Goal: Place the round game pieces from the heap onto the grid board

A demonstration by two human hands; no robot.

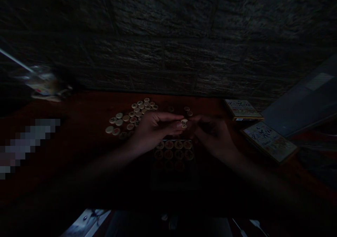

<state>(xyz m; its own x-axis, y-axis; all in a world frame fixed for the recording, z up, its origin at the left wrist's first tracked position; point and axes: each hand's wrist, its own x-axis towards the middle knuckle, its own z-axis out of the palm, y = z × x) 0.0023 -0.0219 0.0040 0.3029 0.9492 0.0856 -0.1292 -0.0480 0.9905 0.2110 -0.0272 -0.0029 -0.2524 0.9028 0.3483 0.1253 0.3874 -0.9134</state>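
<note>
Above the middle of the table, a round xiangqi piece [184, 123] with a dark character is held between both hands. The thumb and fingers of my left hand [155, 128] pinch it from the left. From the right, my right hand [210, 130] has its fingers closed at the piece's edge; its fingertips are dim. Just below the hands lies a dark box [175, 181] with rows of pieces, some marked red and some black; its lower part is lost in shadow. Loose xiangqi pieces [125, 118] are spread behind and left of my left hand, which partly covers them.
Two boxes with printed lids, a farther one [242, 108] and a nearer one [271, 141], lie at the right. A clear plastic bag [43, 82] stands at the back left. A stone-tiled wall [163, 54] closes off the table's back. Light is very dim.
</note>
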